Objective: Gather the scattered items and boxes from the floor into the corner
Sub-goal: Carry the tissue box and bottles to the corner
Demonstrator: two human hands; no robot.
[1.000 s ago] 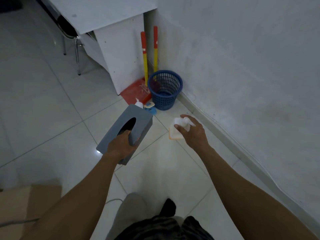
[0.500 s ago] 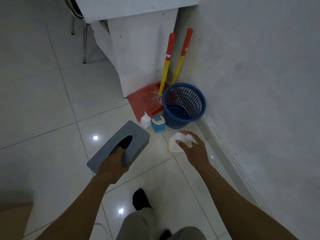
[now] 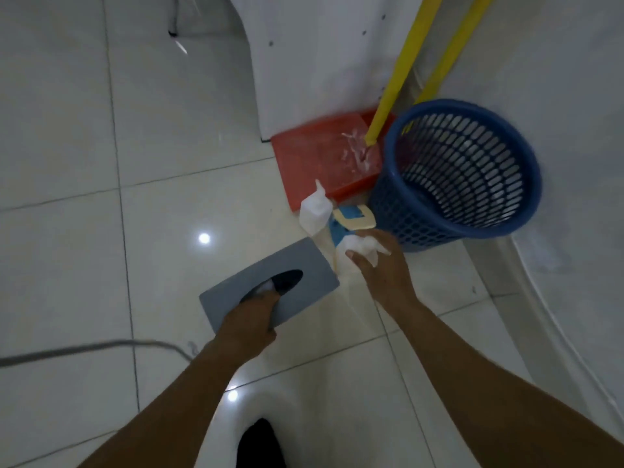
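Grey cable (image 3: 84,349) lies on the floor tiles (image 3: 67,163), far left of the blue basket (image 3: 422,211). Left hand (image 3: 248,324) grips the grey tissue box (image 3: 314,265): fingers are tucked into its oval slot, and the box is tilted, down-left of the basket. White bottle (image 3: 314,211) stands on the floor just left of the basket, with a small blue box (image 3: 354,216) with a cream lid between bottle and basket. Red dustpan (image 3: 320,153) lies flat at the basket's upper left, against the white cabinet panel (image 3: 304,45). Right hand (image 3: 381,268) curls round a white container (image 3: 359,246), held directly below the blue box, near the basket's lower left. Cannot tell if it touches the floor. Two yellow handles (image 3: 401,62) lean in the corner behind the basket. The basket stands against the wall (image 3: 557,62).
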